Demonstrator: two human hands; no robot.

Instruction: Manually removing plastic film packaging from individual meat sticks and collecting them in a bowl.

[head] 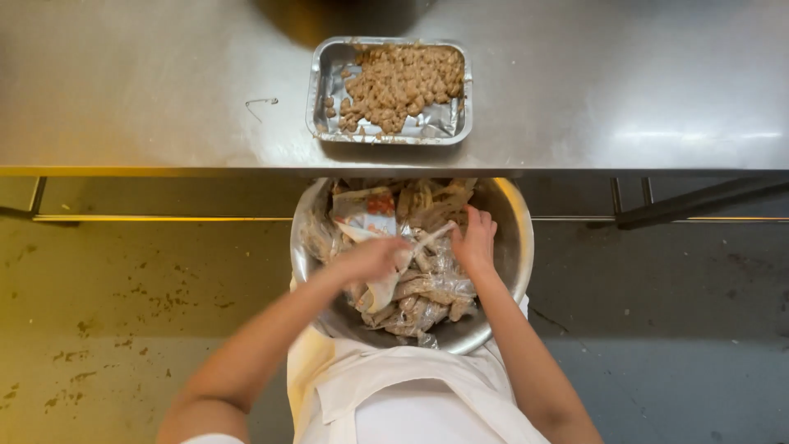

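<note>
Progress looks roughly halfway: rectangular foil tray (389,90) on the steel counter (164,99) holds brown chunks across about 1 half. Both hands pinch 1 clear plastic packet (419,241), left hand (371,259) and right hand (473,242), over the round steel bowl (516,247) of packets.

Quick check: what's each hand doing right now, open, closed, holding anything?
Left hand: closed on a torn plastic packet over the steel bowl.
Right hand: closed on the same packet's strip.
</note>
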